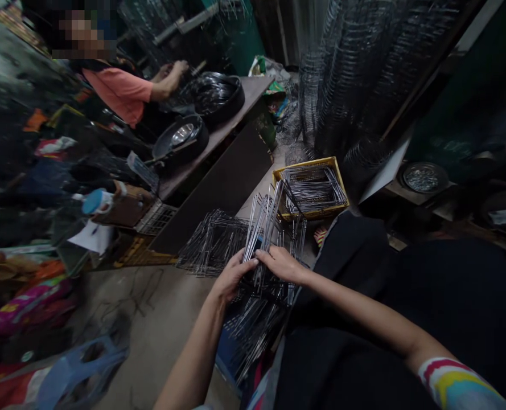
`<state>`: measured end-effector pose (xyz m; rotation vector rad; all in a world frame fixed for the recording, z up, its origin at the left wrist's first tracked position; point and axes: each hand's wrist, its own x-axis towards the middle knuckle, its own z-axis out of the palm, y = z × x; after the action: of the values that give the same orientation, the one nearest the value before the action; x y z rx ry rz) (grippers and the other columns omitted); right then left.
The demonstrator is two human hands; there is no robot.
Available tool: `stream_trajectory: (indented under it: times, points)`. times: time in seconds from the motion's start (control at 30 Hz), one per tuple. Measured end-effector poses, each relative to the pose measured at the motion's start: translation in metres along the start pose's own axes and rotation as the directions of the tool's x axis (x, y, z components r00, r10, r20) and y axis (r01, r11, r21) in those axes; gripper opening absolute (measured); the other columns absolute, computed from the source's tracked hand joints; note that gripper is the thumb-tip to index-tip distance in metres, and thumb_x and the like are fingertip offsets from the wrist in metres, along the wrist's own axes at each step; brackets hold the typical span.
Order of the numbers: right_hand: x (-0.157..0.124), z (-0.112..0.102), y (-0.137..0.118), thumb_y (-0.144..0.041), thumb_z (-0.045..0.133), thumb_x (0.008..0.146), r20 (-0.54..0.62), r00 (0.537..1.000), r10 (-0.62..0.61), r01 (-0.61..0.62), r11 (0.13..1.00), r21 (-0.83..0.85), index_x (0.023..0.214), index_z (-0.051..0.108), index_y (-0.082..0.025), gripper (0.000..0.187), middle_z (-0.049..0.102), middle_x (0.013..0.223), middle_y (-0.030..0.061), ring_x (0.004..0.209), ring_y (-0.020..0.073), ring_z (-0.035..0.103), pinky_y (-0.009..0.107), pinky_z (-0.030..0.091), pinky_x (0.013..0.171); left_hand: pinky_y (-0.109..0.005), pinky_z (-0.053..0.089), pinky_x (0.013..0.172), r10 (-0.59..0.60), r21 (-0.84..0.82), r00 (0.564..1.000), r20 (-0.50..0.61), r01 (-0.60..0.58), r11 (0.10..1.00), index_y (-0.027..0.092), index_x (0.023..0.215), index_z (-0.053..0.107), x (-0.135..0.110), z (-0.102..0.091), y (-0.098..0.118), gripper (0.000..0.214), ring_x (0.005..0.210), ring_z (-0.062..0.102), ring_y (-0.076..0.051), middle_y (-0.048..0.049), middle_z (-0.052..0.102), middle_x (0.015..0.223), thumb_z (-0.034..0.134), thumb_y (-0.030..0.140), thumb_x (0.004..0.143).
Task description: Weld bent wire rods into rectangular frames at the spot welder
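Observation:
Both of my hands grip one bundle of thin bent metal wires (263, 219), which slants up and away from me. My left hand (234, 273) closes round its lower left side, the thumb lying across the wires. From the right, my right hand (280, 263) is closed on the same bundle, its thumb near the left thumb. Some fingers are hidden behind the wires. More bent wire pieces (210, 242) lie in a heap just left of the bundle. Another pile of wires (256, 330) sits below my hands, partly covered by them.
A yellow crate (342, 188) full of bent wires stands beyond my hands. At a long table (256, 88) with black round trays (231, 108), a person in a pink shirt (120, 94) works. Tall stacks of wire rings (342, 74) rise behind. A blue stool (82, 364) is at lower left.

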<state>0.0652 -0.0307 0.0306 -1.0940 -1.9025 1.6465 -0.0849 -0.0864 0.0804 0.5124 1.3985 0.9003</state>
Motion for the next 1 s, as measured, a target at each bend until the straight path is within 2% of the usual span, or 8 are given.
stream_trajectory:
  times: [0.17,0.33,0.4,0.53,0.67,0.77,1.0]
  points:
    - [-0.008,0.002,0.002,-0.044,0.049,0.094,-0.056,0.996,-0.069,0.075,0.989,0.126,0.077,0.063,-0.017,0.035,0.060,0.068,-0.0008,0.065,0.0133,0.056,0.022,0.037,0.059,-0.026,0.053,0.066,0.004,0.031,1.000,0.000,-0.004,1.000,0.015,0.102,0.062,0.000,-0.001,-0.001,0.046,0.070,0.066,-0.018,-0.0033,0.070,0.084,0.084,0.025,0.062]
    - [-0.014,0.000,-0.003,-0.038,0.050,0.094,-0.141,0.985,-0.094,0.098,0.995,0.017,0.070,0.062,-0.016,0.034,0.061,0.068,0.0008,0.065,0.0135,0.053,0.024,0.037,0.060,-0.024,0.053,0.067,0.021,0.044,1.000,-0.002,-0.021,0.999,0.015,0.102,0.064,0.001,-0.002,-0.004,0.045,0.072,0.067,-0.017,-0.0038,0.071,0.085,0.083,0.024,0.062]
    - [-0.014,-0.002,-0.003,-0.038,0.054,0.091,-0.152,0.985,-0.086,0.091,0.995,0.032,0.074,0.065,-0.016,0.030,0.063,0.071,0.0013,0.067,0.0143,0.055,0.024,0.039,0.061,-0.024,0.053,0.063,0.021,0.044,1.000,-0.002,-0.021,0.999,0.015,0.102,0.064,0.001,-0.002,-0.004,0.046,0.067,0.066,-0.016,-0.0033,0.070,0.082,0.084,0.025,0.062]
    - [-0.011,-0.005,0.002,-0.037,0.058,0.087,-0.180,0.983,-0.041,0.074,0.980,0.183,0.087,0.068,-0.016,0.023,0.067,0.081,0.0016,0.072,0.0149,0.059,0.023,0.043,0.063,-0.022,0.050,0.050,0.012,0.036,1.000,0.022,-0.013,0.999,0.015,0.105,0.063,0.001,-0.003,-0.006,0.048,0.052,0.060,-0.012,-0.0023,0.068,0.077,0.083,0.029,0.064]
    - [-0.008,-0.008,0.007,-0.036,0.056,0.086,-0.186,0.982,0.033,0.012,0.973,0.232,0.087,0.064,-0.017,0.021,0.063,0.073,-0.0004,0.064,0.0131,0.056,0.022,0.044,0.056,-0.021,0.049,0.049,0.031,0.037,0.998,0.050,-0.033,0.999,0.015,0.105,0.061,0.000,-0.002,-0.007,0.045,0.051,0.059,-0.011,-0.0013,0.066,0.074,0.081,0.029,0.067]
    - [-0.007,-0.010,0.010,-0.030,0.057,0.083,-0.193,0.979,0.066,-0.013,0.964,0.267,0.092,0.062,-0.018,0.016,0.063,0.076,-0.0012,0.065,0.0131,0.056,0.023,0.047,0.057,-0.020,0.048,0.047,0.034,0.031,0.997,0.074,-0.036,0.999,0.015,0.100,0.060,0.000,-0.001,-0.007,0.039,0.049,0.058,-0.010,-0.0001,0.065,0.069,0.080,0.029,0.070]
    - [-0.008,-0.010,0.010,-0.025,0.055,0.081,-0.170,0.984,0.042,0.015,0.946,0.324,0.097,0.059,-0.019,0.019,0.064,0.079,-0.0009,0.068,0.0138,0.059,0.024,0.050,0.058,-0.022,0.050,0.048,0.017,0.006,0.996,0.087,-0.017,1.000,0.014,0.102,0.059,0.001,-0.001,-0.009,0.045,0.050,0.060,-0.012,-0.0015,0.066,0.068,0.082,0.031,0.067]
